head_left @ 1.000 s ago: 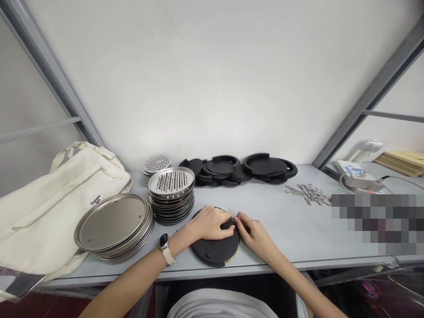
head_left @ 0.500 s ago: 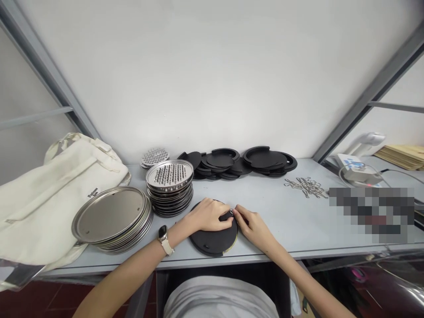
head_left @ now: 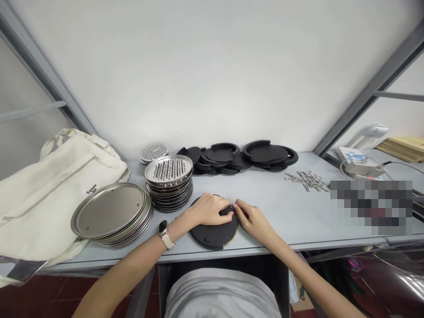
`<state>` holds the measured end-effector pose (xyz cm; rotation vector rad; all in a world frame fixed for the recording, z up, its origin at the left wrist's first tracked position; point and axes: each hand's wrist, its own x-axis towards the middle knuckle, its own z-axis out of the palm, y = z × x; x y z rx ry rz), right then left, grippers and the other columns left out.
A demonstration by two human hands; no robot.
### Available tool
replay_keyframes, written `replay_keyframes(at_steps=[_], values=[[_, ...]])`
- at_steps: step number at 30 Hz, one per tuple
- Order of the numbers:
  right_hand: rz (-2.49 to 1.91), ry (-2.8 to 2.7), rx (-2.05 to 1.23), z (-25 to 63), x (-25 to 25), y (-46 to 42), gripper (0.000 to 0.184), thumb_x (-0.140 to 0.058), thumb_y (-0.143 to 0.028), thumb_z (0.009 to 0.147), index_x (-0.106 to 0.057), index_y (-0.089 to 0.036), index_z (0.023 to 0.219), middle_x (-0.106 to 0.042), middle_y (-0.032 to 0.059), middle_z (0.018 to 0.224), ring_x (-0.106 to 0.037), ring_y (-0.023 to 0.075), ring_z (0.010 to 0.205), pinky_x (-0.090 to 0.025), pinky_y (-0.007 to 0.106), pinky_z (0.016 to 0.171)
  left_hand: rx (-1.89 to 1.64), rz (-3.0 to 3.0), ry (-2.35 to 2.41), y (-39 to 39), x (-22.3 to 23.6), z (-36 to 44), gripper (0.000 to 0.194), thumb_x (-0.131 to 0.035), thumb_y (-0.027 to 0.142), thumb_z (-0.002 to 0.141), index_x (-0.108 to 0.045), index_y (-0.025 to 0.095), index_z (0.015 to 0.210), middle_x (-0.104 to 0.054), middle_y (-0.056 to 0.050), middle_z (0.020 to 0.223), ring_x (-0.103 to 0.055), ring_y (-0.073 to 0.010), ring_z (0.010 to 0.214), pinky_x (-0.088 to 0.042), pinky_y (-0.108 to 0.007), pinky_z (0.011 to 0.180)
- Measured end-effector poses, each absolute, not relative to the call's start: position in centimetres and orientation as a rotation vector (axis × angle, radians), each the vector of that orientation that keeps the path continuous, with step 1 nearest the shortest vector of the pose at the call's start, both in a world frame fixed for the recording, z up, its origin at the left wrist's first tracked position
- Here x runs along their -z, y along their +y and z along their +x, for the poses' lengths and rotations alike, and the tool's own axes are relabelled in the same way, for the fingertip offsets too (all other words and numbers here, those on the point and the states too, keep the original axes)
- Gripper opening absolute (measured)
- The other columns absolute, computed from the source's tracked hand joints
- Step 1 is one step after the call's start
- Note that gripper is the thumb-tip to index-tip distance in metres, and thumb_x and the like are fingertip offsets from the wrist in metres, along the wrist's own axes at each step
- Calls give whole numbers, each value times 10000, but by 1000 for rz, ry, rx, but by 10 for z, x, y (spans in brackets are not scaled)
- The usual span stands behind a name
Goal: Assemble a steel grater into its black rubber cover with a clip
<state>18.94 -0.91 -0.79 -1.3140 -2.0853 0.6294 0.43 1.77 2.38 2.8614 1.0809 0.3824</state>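
Note:
A black round disc (head_left: 212,236) with a thin yellow line along its right edge lies flat on the table before me. My left hand (head_left: 212,210) bears down on its upper part, fingers curled, thumb and forefinger gripping near the right rim. At that same rim my right hand (head_left: 247,217) is closed in a pinch on a small shiny metal clip (head_left: 231,206), mostly covered by the fingertips. Whether the clip passes through the disc cannot be made out. A pile of similar wire clips (head_left: 306,180) lies farther right.
Left of the disc stand a stack of round grater plates (head_left: 168,171) and a stack of larger metal discs (head_left: 109,210). A cream bag (head_left: 59,190) lies beyond them. Black rings and discs (head_left: 220,155) are heaped along the wall; a white device (head_left: 359,161) sits at right.
The view has tilted slightly, shifting the table up in the picture. Both hands keep nearly the same hold at the disc's rim, with small finger movements.

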Motion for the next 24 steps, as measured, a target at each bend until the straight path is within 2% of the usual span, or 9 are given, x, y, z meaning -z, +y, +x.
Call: replay_keyframes(at_steps=[13,20,24], values=[[-1301,-2088,-601,189,10,-11,245,-323,-271,936,-438,-223,725,-505,-17,594,-453,140,503,-322,242,523,-416,2887,1065,17,-25,4,207,-501,352,852,-562,186,744,-650,-6,701,-586,-152,621,-302,-273,549],[-1330,-2074,-603,189,12,-9,273,-347,-307,950,-376,-224,692,-411,-54,546,-399,122,477,-299,233,510,-408,2905,1053,18,-24,4,207,-494,346,854,-546,186,734,-658,-1,712,-591,-152,619,-298,-276,543],[-1308,-2108,-603,190,12,-8,256,-331,-295,958,-383,-226,718,-462,-40,586,-444,133,507,-317,237,534,-417,2923,1048,18,-24,4,212,-492,350,857,-540,186,733,-662,-2,718,-598,-155,628,-294,-280,541]])
